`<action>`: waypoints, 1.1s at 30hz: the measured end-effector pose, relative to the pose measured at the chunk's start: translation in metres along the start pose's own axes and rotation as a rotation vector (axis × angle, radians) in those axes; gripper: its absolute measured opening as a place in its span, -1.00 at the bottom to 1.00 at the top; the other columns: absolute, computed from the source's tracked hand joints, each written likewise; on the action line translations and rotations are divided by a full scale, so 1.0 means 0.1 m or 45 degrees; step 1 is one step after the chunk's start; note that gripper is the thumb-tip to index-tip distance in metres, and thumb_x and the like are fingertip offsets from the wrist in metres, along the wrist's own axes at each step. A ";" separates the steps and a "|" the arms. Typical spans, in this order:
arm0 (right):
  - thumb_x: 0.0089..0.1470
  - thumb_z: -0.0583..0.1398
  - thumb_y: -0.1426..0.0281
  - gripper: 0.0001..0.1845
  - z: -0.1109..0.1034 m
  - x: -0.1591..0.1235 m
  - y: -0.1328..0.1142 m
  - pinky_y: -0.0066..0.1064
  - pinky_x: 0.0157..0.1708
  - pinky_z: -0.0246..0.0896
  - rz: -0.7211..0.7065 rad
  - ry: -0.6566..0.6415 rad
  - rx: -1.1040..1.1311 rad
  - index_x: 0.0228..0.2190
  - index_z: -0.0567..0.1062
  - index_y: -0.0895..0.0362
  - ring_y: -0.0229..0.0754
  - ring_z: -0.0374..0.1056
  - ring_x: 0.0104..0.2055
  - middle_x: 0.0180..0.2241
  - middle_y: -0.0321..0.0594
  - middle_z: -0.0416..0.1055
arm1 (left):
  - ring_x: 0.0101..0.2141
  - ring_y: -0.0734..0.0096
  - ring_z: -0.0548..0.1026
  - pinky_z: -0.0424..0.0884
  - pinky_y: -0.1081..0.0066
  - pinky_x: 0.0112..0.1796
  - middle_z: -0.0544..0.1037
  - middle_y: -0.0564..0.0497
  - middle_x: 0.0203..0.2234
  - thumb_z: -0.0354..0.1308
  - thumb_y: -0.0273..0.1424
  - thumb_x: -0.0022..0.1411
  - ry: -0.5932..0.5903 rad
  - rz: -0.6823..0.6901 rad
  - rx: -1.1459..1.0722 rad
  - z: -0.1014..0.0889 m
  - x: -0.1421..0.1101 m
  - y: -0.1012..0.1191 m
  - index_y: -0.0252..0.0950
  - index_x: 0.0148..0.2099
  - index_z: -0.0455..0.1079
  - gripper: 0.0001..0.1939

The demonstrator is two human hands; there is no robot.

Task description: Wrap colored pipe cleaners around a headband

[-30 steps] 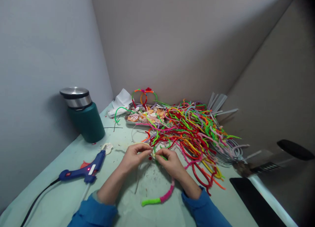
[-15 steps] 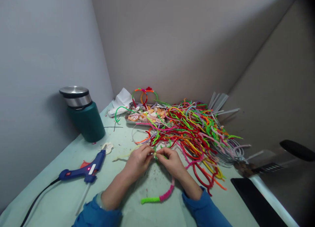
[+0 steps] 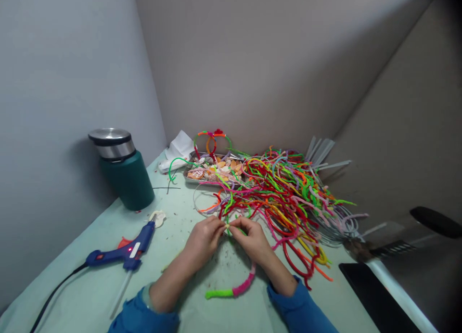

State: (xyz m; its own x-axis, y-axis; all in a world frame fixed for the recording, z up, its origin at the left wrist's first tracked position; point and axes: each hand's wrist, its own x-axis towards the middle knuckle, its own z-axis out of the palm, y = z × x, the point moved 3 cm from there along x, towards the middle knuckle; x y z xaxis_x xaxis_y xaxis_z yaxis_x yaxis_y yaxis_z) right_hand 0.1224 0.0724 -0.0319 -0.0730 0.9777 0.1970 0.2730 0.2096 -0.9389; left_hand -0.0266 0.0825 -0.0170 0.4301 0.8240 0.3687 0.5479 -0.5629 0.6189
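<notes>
My left hand (image 3: 205, 237) is closed in a pinch on a thin pale yellow pipe cleaner (image 3: 175, 259), whose tail shows beside the wrist. Opposite it, my right hand (image 3: 250, 232) pinches at the same small spot, where a green pipe cleaner (image 3: 227, 218) meets the pale yellow one. The fingertips of both hands nearly touch and hide most of the join. Below them on the table lies a curved band wrapped in green and pink (image 3: 242, 288); its upper end runs out of sight behind my right wrist.
A large heap of coloured pipe cleaners (image 3: 285, 188) spreads ahead and right. Behind my hands sits a metal tray (image 3: 191, 179) of small craft pieces. At left are a blue glue gun (image 3: 139, 249), its light lit, and a teal flask (image 3: 128, 179). A black flat object (image 3: 375, 294) lies right.
The pale yellow tail has swung down from left of my left hand to beside the wrist. Both hands keep nearly the same place and stay pinched together.
</notes>
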 end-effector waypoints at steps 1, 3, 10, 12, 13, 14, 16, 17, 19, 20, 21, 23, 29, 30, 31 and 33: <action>0.00 0.16 0.40 -0.87 0.00 0.00 -0.01 -0.46 -0.41 0.20 -0.008 -0.004 -0.005 -0.45 0.49 0.19 -0.24 0.32 -0.42 -0.49 -0.26 0.43 | -0.41 0.43 0.40 0.26 0.47 -0.36 0.46 -0.03 -0.46 -0.02 -0.44 0.21 -0.017 -0.048 -0.043 0.00 0.01 0.00 -0.35 -0.32 0.43 -0.80; 0.00 0.16 0.40 -0.87 0.00 -0.01 -0.02 -0.47 -0.41 0.19 -0.027 -0.017 -0.020 -0.44 0.49 0.19 -0.24 0.33 -0.42 -0.49 -0.26 0.44 | -0.46 0.45 0.37 0.23 0.48 -0.41 0.45 0.00 -0.52 0.00 -0.41 0.19 -0.068 -0.176 -0.159 0.00 0.03 -0.01 -0.35 -0.38 0.42 -0.80; 0.00 0.15 0.42 -0.88 0.00 -0.03 -0.05 -0.49 -0.44 0.19 -0.086 -0.040 -0.075 -0.43 0.49 0.18 -0.26 0.32 -0.44 -0.50 -0.28 0.44 | -0.77 0.65 0.02 -0.09 0.54 -0.70 0.13 0.21 -0.82 0.09 -0.16 0.09 -0.384 -0.679 -0.984 0.08 0.00 -0.07 -0.30 -0.55 0.18 -0.65; 0.00 0.15 0.42 -0.88 0.00 -0.03 -0.06 -0.49 -0.43 0.19 -0.086 -0.048 -0.077 -0.44 0.50 0.17 -0.26 0.33 -0.43 -0.49 -0.28 0.44 | -0.81 0.67 -0.05 -0.17 0.54 -0.74 0.07 0.24 -0.87 0.09 -0.11 0.08 -0.492 -0.742 -1.172 0.09 -0.03 -0.07 -0.29 -0.55 0.15 -0.63; 0.00 0.16 0.42 -0.89 0.00 -0.03 -0.07 -0.48 -0.43 0.20 -0.085 -0.054 -0.076 -0.44 0.50 0.17 -0.26 0.33 -0.43 -0.49 -0.28 0.45 | -0.82 0.67 -0.07 -0.19 0.55 -0.75 0.07 0.24 -0.88 0.09 -0.11 0.09 -0.535 -0.761 -1.238 0.09 -0.05 -0.07 -0.28 -0.54 0.16 -0.63; -0.01 0.16 0.42 -0.89 0.00 -0.03 -0.07 -0.48 -0.42 0.20 -0.082 -0.059 -0.071 -0.44 0.50 0.17 -0.25 0.33 -0.43 -0.49 -0.27 0.45 | -0.82 0.68 -0.07 -0.20 0.55 -0.75 0.07 0.24 -0.88 0.08 -0.11 0.10 -0.568 -0.777 -1.292 0.09 -0.06 -0.07 -0.29 -0.53 0.16 -0.63; -0.01 0.16 0.42 -0.89 0.00 -0.02 -0.06 -0.48 -0.41 0.21 -0.074 -0.064 -0.050 -0.44 0.49 0.17 -0.25 0.33 -0.42 -0.48 -0.27 0.45 | -0.82 0.68 -0.06 -0.18 0.56 -0.76 0.10 0.23 -0.87 0.07 -0.11 0.11 -0.606 -0.790 -1.365 0.08 -0.07 -0.06 -0.29 -0.49 0.20 -0.65; -0.01 0.16 0.42 -0.90 -0.01 -0.02 -0.06 -0.47 -0.41 0.21 -0.067 -0.061 -0.038 -0.44 0.49 0.17 -0.25 0.33 -0.42 -0.48 -0.27 0.44 | -0.81 0.68 -0.04 -0.16 0.57 -0.75 0.12 0.22 -0.86 0.08 -0.13 0.10 -0.619 -0.782 -1.372 0.07 -0.07 -0.05 -0.30 -0.47 0.22 -0.67; -0.01 0.16 0.42 -0.90 -0.02 -0.01 -0.04 -0.48 -0.41 0.21 -0.048 -0.053 -0.014 -0.44 0.49 0.17 -0.25 0.33 -0.42 -0.49 -0.28 0.44 | -0.79 0.67 0.02 -0.10 0.58 -0.74 0.17 0.21 -0.81 0.14 -0.21 0.05 -0.618 -0.737 -1.321 0.06 -0.06 -0.04 -0.33 -0.40 0.29 -0.74; -0.01 0.16 0.42 -0.90 -0.03 -0.01 -0.03 -0.48 -0.41 0.21 -0.041 -0.052 -0.005 -0.44 0.49 0.17 -0.25 0.33 -0.42 -0.49 -0.28 0.43 | -0.77 0.67 0.05 -0.07 0.58 -0.74 0.20 0.20 -0.79 0.17 -0.26 0.02 -0.596 -0.715 -1.259 0.06 -0.05 -0.04 -0.34 -0.36 0.31 -0.76; -0.01 0.16 0.42 -0.90 -0.03 0.00 -0.03 -0.48 -0.42 0.21 -0.037 -0.053 0.001 -0.44 0.49 0.17 -0.25 0.33 -0.42 -0.49 -0.28 0.43 | -0.76 0.66 0.07 -0.04 0.57 -0.73 0.21 0.19 -0.77 0.17 -0.30 0.00 -0.562 -0.702 -1.170 0.06 -0.04 -0.05 -0.36 -0.32 0.34 -0.77; -0.01 0.16 0.42 -0.89 -0.03 0.00 -0.02 -0.48 -0.41 0.21 -0.041 -0.058 0.002 -0.43 0.49 0.17 -0.25 0.33 -0.42 -0.49 -0.28 0.43 | -0.74 0.63 0.11 0.01 0.55 -0.70 0.24 0.17 -0.74 0.15 -0.34 -0.01 -0.436 -0.676 -0.924 0.05 -0.02 -0.07 -0.37 -0.30 0.39 -0.77; 0.00 0.16 0.41 -0.88 -0.01 -0.01 -0.01 -0.47 -0.41 0.20 -0.039 -0.046 -0.005 -0.43 0.50 0.18 -0.24 0.33 -0.41 -0.49 -0.28 0.44 | -0.47 0.47 0.37 0.21 0.51 -0.43 0.49 0.03 -0.52 0.12 -0.46 -0.02 -0.064 -0.251 -0.207 -0.02 0.04 -0.03 -0.32 -0.39 0.50 -0.86; -0.01 0.16 0.40 -0.88 -0.01 -0.01 -0.01 -0.47 -0.41 0.20 -0.032 -0.038 -0.005 -0.44 0.50 0.18 -0.24 0.33 -0.42 -0.49 -0.28 0.44 | -0.49 0.48 0.36 0.20 0.52 -0.43 0.49 0.04 -0.52 0.12 -0.45 -0.01 -0.042 -0.232 -0.172 -0.03 0.04 -0.03 -0.32 -0.38 0.50 -0.86; -0.01 0.17 0.40 -0.88 -0.01 -0.01 0.00 -0.47 -0.41 0.20 -0.026 -0.031 -0.007 -0.44 0.50 0.18 -0.24 0.33 -0.42 -0.49 -0.28 0.44 | -0.52 0.50 0.34 0.18 0.53 -0.46 0.49 0.05 -0.53 0.12 -0.45 0.00 -0.026 -0.229 -0.155 -0.03 0.04 -0.03 -0.31 -0.37 0.49 -0.86; -0.01 0.17 0.40 -0.88 -0.02 -0.01 0.00 -0.47 -0.41 0.20 -0.020 -0.025 -0.018 -0.44 0.50 0.18 -0.24 0.33 -0.42 -0.49 -0.27 0.44 | -0.56 0.53 0.30 0.15 0.54 -0.50 0.48 0.06 -0.56 0.12 -0.42 0.02 -0.013 -0.234 -0.157 -0.03 0.03 -0.04 -0.31 -0.37 0.48 -0.87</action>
State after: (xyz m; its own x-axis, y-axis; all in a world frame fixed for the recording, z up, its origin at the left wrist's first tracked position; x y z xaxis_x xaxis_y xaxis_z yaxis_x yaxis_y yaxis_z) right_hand 0.1240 0.0716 -0.0315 -0.0960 0.9737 0.2064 0.2848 0.2256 -0.9317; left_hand -0.0298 0.0876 -0.0161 0.3383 0.9112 0.2353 0.5260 -0.3904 0.7556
